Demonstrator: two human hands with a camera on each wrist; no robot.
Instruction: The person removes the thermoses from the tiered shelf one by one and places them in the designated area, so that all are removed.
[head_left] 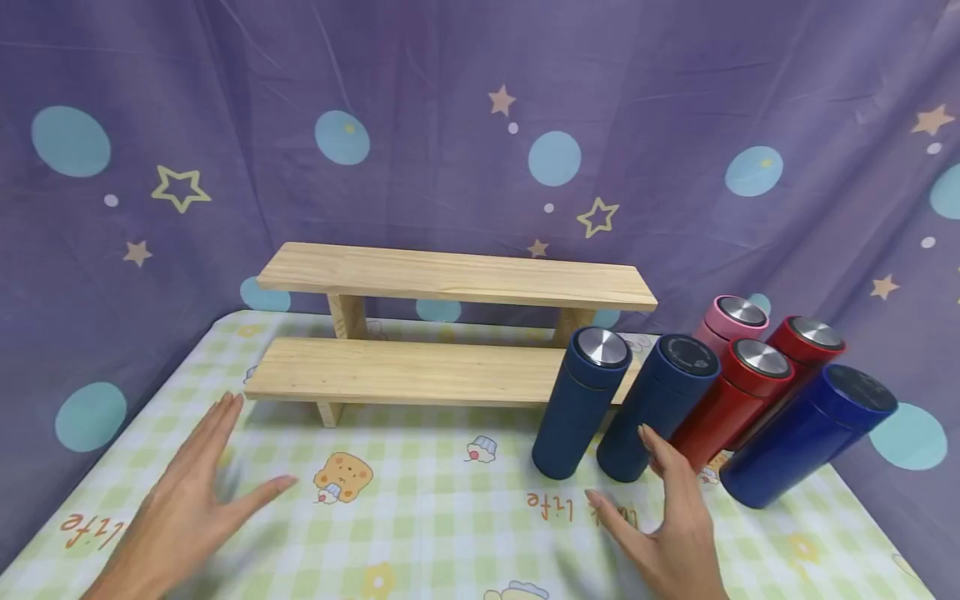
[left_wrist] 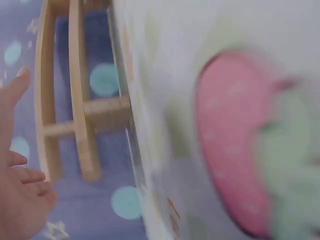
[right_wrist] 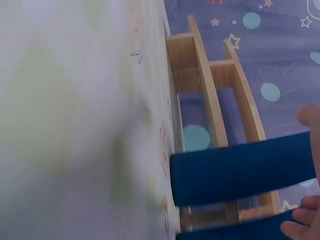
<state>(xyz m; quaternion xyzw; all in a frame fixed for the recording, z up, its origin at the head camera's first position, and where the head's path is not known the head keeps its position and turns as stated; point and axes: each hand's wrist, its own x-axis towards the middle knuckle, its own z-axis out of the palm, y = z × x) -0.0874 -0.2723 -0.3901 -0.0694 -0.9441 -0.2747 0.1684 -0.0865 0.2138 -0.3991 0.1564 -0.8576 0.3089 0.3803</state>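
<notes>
My left hand [head_left: 183,512] hovers over the left side of the table, thumb spread from straight fingers and nothing held. To the right, my right hand [head_left: 671,533] is just in front of two dark blue thermos bottles, thumb and fingers apart. Its fingertips overlap the right dark blue bottle [head_left: 648,421] in the head view. The left dark blue bottle [head_left: 573,421], with a bare silver lid top, stands upright before the shelf's right end. In the right wrist view a dark blue bottle [right_wrist: 240,170] passes behind the hand's fingers [right_wrist: 302,220].
A two-tier wooden shelf [head_left: 420,371] stands at the back centre. Right of the dark blue bottles are a front red bottle [head_left: 727,421], a rear red bottle [head_left: 795,346], a pink bottle [head_left: 716,325] and a brighter blue bottle [head_left: 802,446]. A checked cloth [head_left: 427,492] covers the table; a purple curtain [head_left: 450,67] hangs behind.
</notes>
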